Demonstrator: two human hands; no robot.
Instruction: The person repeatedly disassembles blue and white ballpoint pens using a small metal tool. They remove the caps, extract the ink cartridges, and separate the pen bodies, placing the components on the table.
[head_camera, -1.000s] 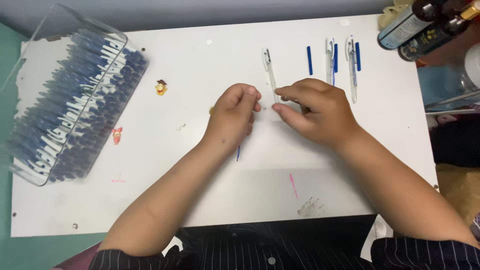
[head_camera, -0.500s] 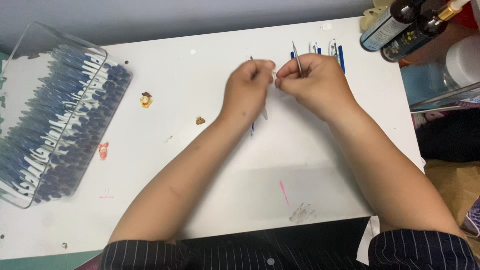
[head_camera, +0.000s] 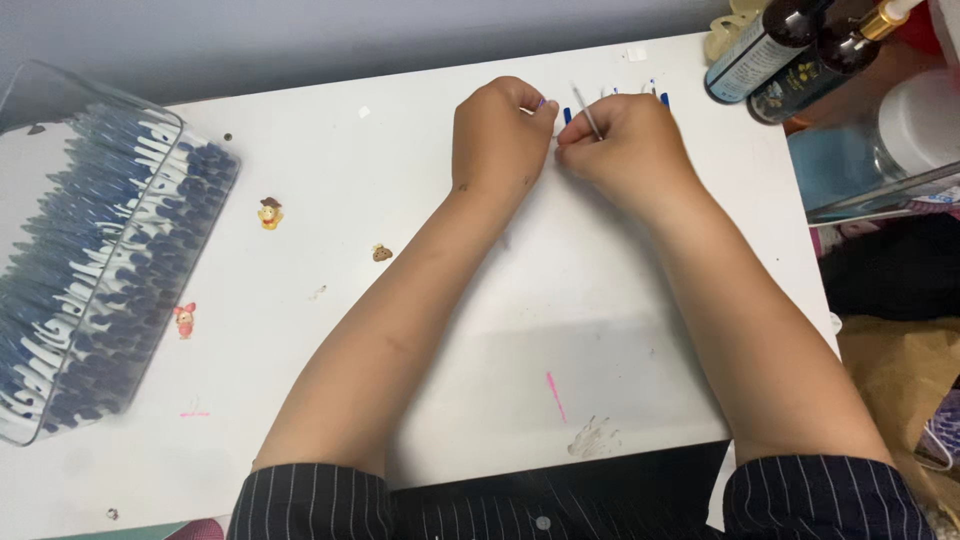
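- Pen refill (head_camera: 587, 112): thin rod, pinched in right hand (head_camera: 625, 150), tip tilted up & away, over far edge of bench (head_camera: 420, 230).
- Left hand (head_camera: 497, 135): fist closed, touching right; prob. steadying a small part, hidden.
- Blue pen parts (head_camera: 660, 98) just behind hands, laid in a row, handy.
- Clear box of blue pens (head_camera: 90, 260) well apart, left.
- Bottles (head_camera: 790, 40) far right.

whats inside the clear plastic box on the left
The clear plastic box is packed with blue-and-white pens, stacked in rows. Only the top layers show; whatever lies beneath them, and the box's floor, is covered.
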